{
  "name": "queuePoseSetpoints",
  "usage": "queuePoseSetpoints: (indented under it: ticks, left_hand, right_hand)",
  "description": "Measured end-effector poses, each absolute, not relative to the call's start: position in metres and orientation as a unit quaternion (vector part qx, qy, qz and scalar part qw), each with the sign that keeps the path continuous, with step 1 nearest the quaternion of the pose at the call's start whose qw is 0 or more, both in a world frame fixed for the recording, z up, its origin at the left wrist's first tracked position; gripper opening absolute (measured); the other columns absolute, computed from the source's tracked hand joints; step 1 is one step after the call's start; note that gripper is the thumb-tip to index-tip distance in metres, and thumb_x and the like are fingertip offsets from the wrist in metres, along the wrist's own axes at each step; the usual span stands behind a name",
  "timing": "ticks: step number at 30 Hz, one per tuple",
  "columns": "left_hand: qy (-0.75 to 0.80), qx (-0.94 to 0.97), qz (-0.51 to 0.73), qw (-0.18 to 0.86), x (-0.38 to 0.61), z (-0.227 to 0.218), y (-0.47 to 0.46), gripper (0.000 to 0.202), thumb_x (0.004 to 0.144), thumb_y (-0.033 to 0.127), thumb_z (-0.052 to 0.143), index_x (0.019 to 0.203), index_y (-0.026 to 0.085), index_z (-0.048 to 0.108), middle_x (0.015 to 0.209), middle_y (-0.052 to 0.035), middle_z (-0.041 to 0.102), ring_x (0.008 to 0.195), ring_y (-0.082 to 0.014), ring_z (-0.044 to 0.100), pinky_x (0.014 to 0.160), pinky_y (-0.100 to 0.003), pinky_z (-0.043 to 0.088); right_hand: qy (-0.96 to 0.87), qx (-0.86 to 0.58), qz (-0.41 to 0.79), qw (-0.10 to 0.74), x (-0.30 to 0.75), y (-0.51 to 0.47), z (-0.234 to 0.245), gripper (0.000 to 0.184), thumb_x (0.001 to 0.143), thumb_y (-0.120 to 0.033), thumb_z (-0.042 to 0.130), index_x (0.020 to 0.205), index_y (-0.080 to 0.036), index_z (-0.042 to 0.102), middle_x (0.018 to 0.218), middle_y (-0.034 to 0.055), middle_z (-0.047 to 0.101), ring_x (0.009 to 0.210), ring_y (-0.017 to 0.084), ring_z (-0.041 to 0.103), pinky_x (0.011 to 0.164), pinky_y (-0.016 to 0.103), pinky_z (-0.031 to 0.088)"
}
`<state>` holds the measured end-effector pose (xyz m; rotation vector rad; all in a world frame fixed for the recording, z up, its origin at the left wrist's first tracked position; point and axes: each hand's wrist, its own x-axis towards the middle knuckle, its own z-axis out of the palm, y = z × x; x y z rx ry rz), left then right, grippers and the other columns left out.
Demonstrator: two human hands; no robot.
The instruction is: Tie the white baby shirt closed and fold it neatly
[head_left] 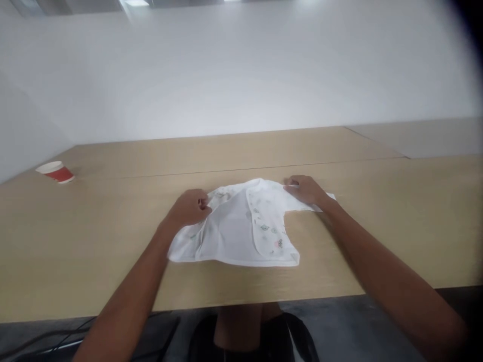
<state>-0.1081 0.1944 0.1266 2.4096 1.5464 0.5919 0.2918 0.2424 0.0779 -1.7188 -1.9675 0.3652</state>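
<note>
Currently, the garment is pinched by the left hand and right hand at opposite edges; bare table surrounds it, with the red cup well apart.

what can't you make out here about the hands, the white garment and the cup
Head view only:
- Left hand fingertips: curled under, so the grip on the white garment is unclear.
- Garment's right sleeve: covered by the right hand.
- Garment print: too small and blurred.
- Red paper cup: far away, contents unseen.

Garment: print motifs too small to identify; left part covered by left hand. Table: cut off both sides. Upper-right corner: dark vignette.
</note>
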Motion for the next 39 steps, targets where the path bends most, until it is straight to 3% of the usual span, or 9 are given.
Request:
queuePoseSetpoints:
  ticks: [5, 8, 13, 16, 21, 24, 27, 36, 39]
  left_hand:
    - [0.572, 0.678, 0.347, 0.303, -0.154, 0.133, 0.21, 0.022, 0.075, 0.033, 0.061, 0.065, 0.016, 0.051, 0.059, 0.0025, 0.044, 0.054, -0.0085, 0.04, 0.052, -0.022, 0.027]
    - [0.581, 0.635, 0.392, 0.324, -0.174, 0.13, 0.218, 0.031, 0.071, 0.04, 0.073, 0.086, 0.017, 0.059, 0.071, 0.0014, 0.057, 0.062, -0.01, 0.049, 0.056, -0.02, 0.035]
    - [0.592, 0.59, 0.362, 0.414, -0.173, 0.136, 0.211, 0.048, 0.078, 0.057, 0.066, 0.112, 0.022, 0.058, 0.111, -0.0064, 0.067, 0.094, -0.0194, 0.065, 0.074, -0.026, 0.051]
    - [0.553, 0.687, 0.26, 0.393, -0.171, 0.142, 0.205, 0.064, 0.07, 0.044, 0.077, 0.127, 0.026, 0.056, 0.12, -0.0071, 0.064, 0.103, -0.0216, 0.063, 0.082, -0.028, 0.052]
    - [0.544, 0.74, 0.232, 0.321, -0.176, 0.138, 0.208, 0.056, 0.067, 0.027, 0.064, 0.123, 0.022, 0.06, 0.104, -0.0055, 0.068, 0.088, -0.0202, 0.064, 0.072, -0.027, 0.051]
    - [0.579, 0.681, 0.283, 0.347, -0.175, 0.137, 0.21, 0.054, 0.069, 0.026, 0.059, 0.123, 0.023, 0.061, 0.078, -0.0013, 0.065, 0.059, -0.0136, 0.056, 0.052, -0.021, 0.041]
    - [0.605, 0.604, 0.336, 0.395, -0.177, 0.135, 0.213, 0.056, 0.072, 0.031, 0.062, 0.127, 0.027, 0.057, 0.075, -0.0008, 0.062, 0.053, -0.0126, 0.052, 0.047, -0.02, 0.038]
    - [0.639, 0.611, 0.467, -0.007, -0.176, 0.116, 0.229, 0.049, 0.081, 0.037, 0.055, 0.126, 0.018, 0.056, 0.113, -0.0099, 0.06, 0.086, -0.0176, 0.061, 0.071, -0.027, 0.05]
    - [0.559, 0.725, 0.402, -0.013, -0.156, 0.117, 0.221, 0.042, 0.083, 0.04, 0.054, 0.117, 0.017, 0.062, 0.108, -0.0075, 0.064, 0.091, -0.0182, 0.061, 0.081, -0.03, 0.051]
  right_hand:
    - [-0.722, -0.627, 0.143, 0.255, 0.295, 0.243, 0.076, 0.022, 0.083, -0.038, 0.058, 0.077, -0.018, 0.064, 0.087, 0.0014, 0.067, 0.079, 0.016, 0.058, 0.071, 0.026, 0.039]
    - [-0.729, -0.613, 0.123, 0.279, 0.296, 0.245, 0.073, 0.023, 0.083, -0.038, 0.057, 0.077, -0.017, 0.063, 0.085, 0.0019, 0.067, 0.078, 0.016, 0.058, 0.071, 0.027, 0.038]
    - [-0.705, -0.618, 0.075, 0.341, 0.292, 0.246, 0.072, 0.026, 0.085, -0.039, 0.052, 0.079, -0.017, 0.064, 0.083, 0.0033, 0.067, 0.077, 0.016, 0.057, 0.068, 0.026, 0.037]
    - [-0.69, -0.626, 0.067, 0.357, 0.29, 0.246, 0.074, 0.024, 0.085, -0.036, 0.052, 0.081, -0.016, 0.065, 0.084, 0.0038, 0.067, 0.078, 0.016, 0.056, 0.067, 0.025, 0.036]
    - [-0.696, -0.637, 0.089, 0.32, 0.29, 0.245, 0.073, 0.021, 0.086, -0.033, 0.051, 0.081, -0.016, 0.063, 0.084, 0.003, 0.067, 0.075, 0.015, 0.056, 0.065, 0.024, 0.035]
    - [-0.702, -0.64, 0.098, 0.297, 0.293, 0.246, 0.071, 0.019, 0.085, -0.03, 0.052, 0.083, -0.017, 0.065, 0.089, 0.0024, 0.068, 0.079, 0.015, 0.057, 0.066, 0.024, 0.035]
    - [-0.706, -0.644, 0.098, 0.278, 0.296, 0.247, 0.069, 0.019, 0.087, -0.031, 0.052, 0.085, -0.018, 0.067, 0.094, 0.0018, 0.069, 0.085, 0.017, 0.059, 0.07, 0.025, 0.037]
    - [-0.709, -0.667, 0.061, 0.219, 0.297, 0.25, 0.069, 0.017, 0.085, -0.027, 0.052, 0.086, -0.017, 0.067, 0.102, 0.0044, 0.066, 0.093, 0.019, 0.057, 0.079, 0.028, 0.04]
    - [-0.709, -0.669, 0.051, 0.217, 0.296, 0.251, 0.068, 0.016, 0.082, -0.023, 0.054, 0.087, -0.018, 0.067, 0.103, 0.0049, 0.065, 0.096, 0.02, 0.057, 0.081, 0.029, 0.041]
